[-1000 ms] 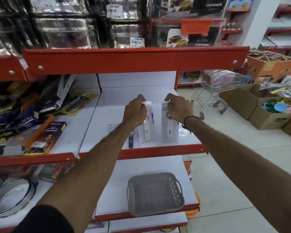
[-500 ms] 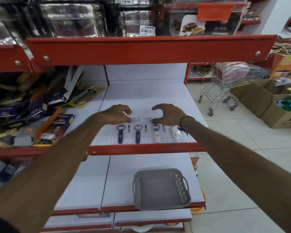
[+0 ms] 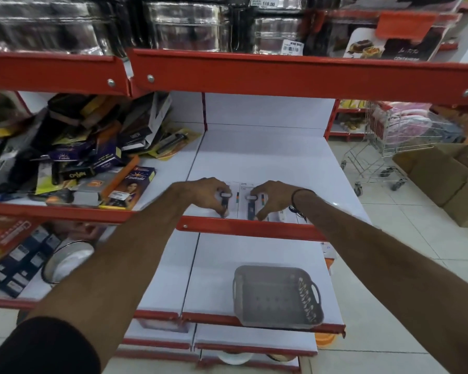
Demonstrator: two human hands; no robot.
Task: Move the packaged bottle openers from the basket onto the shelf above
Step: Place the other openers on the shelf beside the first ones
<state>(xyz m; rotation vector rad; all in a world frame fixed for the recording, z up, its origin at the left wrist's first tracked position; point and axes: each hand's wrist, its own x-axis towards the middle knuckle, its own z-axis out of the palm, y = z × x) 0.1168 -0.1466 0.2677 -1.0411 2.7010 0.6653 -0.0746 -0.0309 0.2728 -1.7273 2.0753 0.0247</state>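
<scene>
Several packaged bottle openers lie side by side near the front edge of the white shelf (image 3: 268, 157). My left hand (image 3: 204, 194) rests on the left pack (image 3: 225, 199), which holds a dark-handled opener, with fingers at its top and thumb at its bottom. My right hand (image 3: 272, 198) spans the neighbouring pack (image 3: 250, 209) with a blue-handled opener in the same way. A white-handled opener pack (image 3: 281, 215) lies partly under my right wrist. The grey plastic basket (image 3: 254, 269) sits on the shelf below, with nothing visible inside.
A jumbled pile of boxed goods (image 3: 73, 157) fills the shelf to the left. Foil containers (image 3: 189, 25) stand on the shelf overhead, behind a red rail (image 3: 281, 76). To the right are a shopping trolley (image 3: 389, 147) and cardboard boxes (image 3: 449, 179) on the floor.
A second ago both hands were laying packs on the shelf. They then hovered open above the row and have now come down onto two packs near the shelf's front edge.
</scene>
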